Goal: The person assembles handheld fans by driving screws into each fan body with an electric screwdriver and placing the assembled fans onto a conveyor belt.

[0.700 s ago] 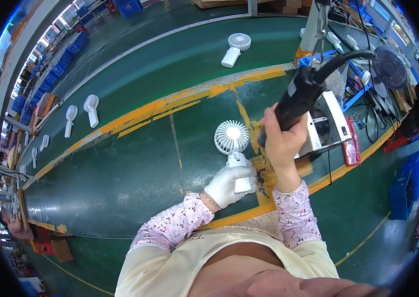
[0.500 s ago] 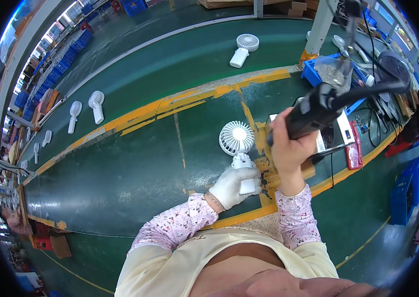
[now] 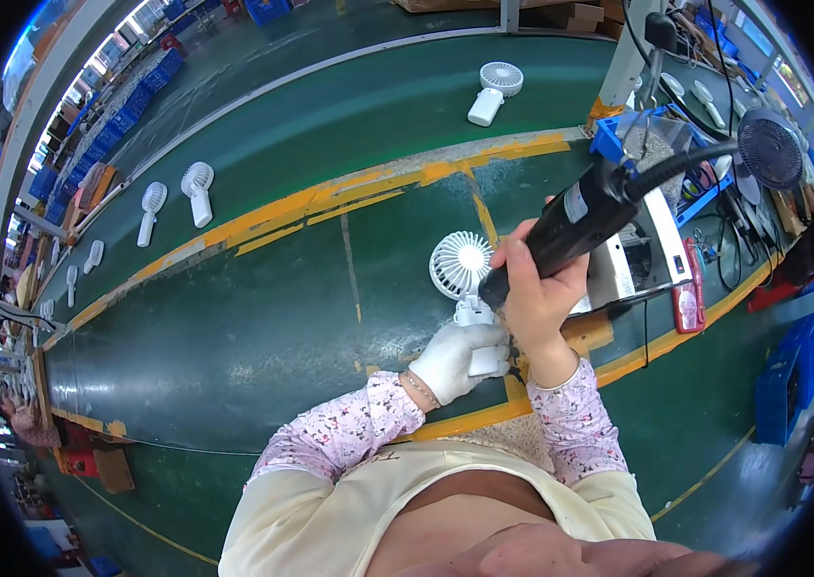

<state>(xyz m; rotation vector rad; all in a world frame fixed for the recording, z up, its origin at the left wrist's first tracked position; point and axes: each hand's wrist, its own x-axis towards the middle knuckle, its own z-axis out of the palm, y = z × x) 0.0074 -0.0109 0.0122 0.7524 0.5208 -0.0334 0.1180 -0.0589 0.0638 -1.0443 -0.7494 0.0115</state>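
Observation:
My left hand (image 3: pixel 449 365), in a white glove, is closed round the handle of a white handheld fan (image 3: pixel 455 262) whose round slatted head points away from me. In my bare right hand (image 3: pixel 543 313) is a black electric screwdriver (image 3: pixel 584 219), slanted down to the left, with a thick cable at its upper end. Its lower end is right beside the neck of the fan; whether the tip touches is hidden.
Beyond the yellow-taped edge runs a green conveyor belt (image 3: pixel 349 125) carrying several white fans, one a fan (image 3: pixel 488 104) straight ahead. At right stand a white metal box (image 3: pixel 657 231), a blue tray (image 3: pixel 609 139), a red tool (image 3: pixel 688 306) and a dark round fan (image 3: pixel 770 152).
My right hand has brought the screwdriver down and left, close to the fan's neck. My left hand stays on the handle. Fans on the conveyor have shifted to the right.

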